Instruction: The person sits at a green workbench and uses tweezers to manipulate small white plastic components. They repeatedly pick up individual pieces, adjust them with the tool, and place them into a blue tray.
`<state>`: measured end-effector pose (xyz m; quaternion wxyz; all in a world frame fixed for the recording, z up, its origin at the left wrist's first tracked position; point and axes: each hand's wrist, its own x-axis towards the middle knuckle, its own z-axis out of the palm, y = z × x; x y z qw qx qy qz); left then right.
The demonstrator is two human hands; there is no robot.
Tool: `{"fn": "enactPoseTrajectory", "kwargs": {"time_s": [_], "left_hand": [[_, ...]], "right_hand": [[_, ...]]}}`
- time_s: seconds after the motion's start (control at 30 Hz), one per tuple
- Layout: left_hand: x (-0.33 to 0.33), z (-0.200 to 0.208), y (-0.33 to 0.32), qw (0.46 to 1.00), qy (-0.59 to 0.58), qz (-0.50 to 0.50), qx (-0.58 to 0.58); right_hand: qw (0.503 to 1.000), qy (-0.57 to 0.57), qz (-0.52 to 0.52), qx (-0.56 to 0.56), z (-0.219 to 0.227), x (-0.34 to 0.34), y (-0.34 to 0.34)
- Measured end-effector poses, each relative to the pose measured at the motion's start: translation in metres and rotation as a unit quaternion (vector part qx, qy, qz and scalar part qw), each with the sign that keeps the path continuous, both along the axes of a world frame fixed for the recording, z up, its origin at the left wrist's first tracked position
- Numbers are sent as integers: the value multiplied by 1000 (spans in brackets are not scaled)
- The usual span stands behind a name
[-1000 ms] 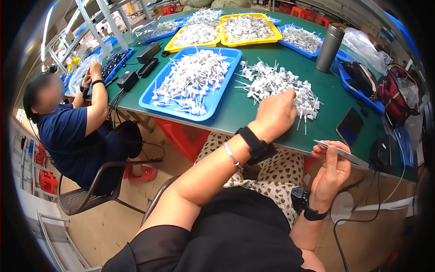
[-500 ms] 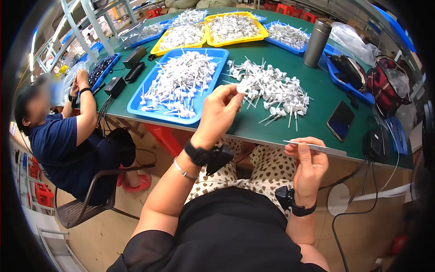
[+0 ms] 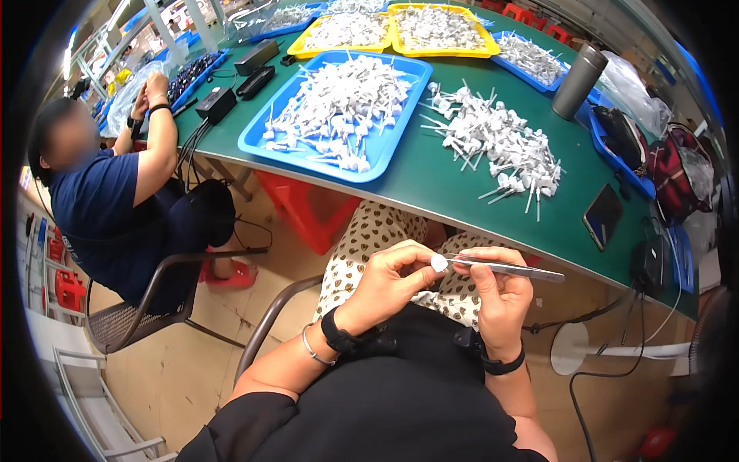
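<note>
The small white plastic piece (image 3: 439, 262) sits between the two hands, over the person's lap on the near side of the table rather than above its top. The left hand (image 3: 394, 279) pinches it between thumb and forefinger, closed down to the piece's own width. The right hand (image 3: 502, 289) has its thumb and fingers closed around a pair of slim silver metal tweezers (image 3: 527, 271), whose point aims left at the piece; whether the tips touch or grip it is too small to tell. The pinch covers most of the piece, so a slight twist or a sideways push from the metal point could make it spring loose, and a slip could also prick the left fingertips. With no tabletop beneath, a dropped piece would probably land on the cream trousers with brown print (image 3: 362, 239) or on the beige floor (image 3: 196, 385), where it may be hard to find. Farther out, a loose pile of white stemmed plastic pieces (image 3: 500, 142) lies on the green table (image 3: 435, 192), just beside the right side of a rectangular blue plastic tray (image 3: 377, 171) heaped with similar ones. That gap is narrow, so a sleeve or wrist brushing across could mix the two lots, and the tangled stems could drag neighbours along.
</note>
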<state>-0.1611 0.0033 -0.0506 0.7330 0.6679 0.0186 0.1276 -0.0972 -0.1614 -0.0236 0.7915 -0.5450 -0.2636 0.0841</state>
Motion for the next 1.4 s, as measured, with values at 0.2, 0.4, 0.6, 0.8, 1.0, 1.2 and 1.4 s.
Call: {"fn": "enactPoseTrajectory", "kwargs": {"time_s": [0.2,0.4,0.6,0.8,1.0,1.2,1.4], "left_hand": [[-3,-12,1,999,0,30,29],[-3,-14,-1,994,74,5,-78],[-3,-9,-5,999,24,29,-27],[-4,-17,-5,997,-21,35,65],[-2,-21,-9,995,-39,58,68],[-2,-24,-9,993,-47,63,85],[-3,-23,-8,994,-43,56,82]], "right_hand": [[998,-31,-13,-51,-8,-4,3],[997,-30,-23,-72,-13,-5,6],[994,-48,-37,-90,-16,-6,7],[988,-100,-57,-105,-17,-5,11],[977,-134,-37,-162,-18,-2,6],[982,-109,-38,-148,-18,-4,8],[986,-95,-53,-126,-20,-4,10]]}}
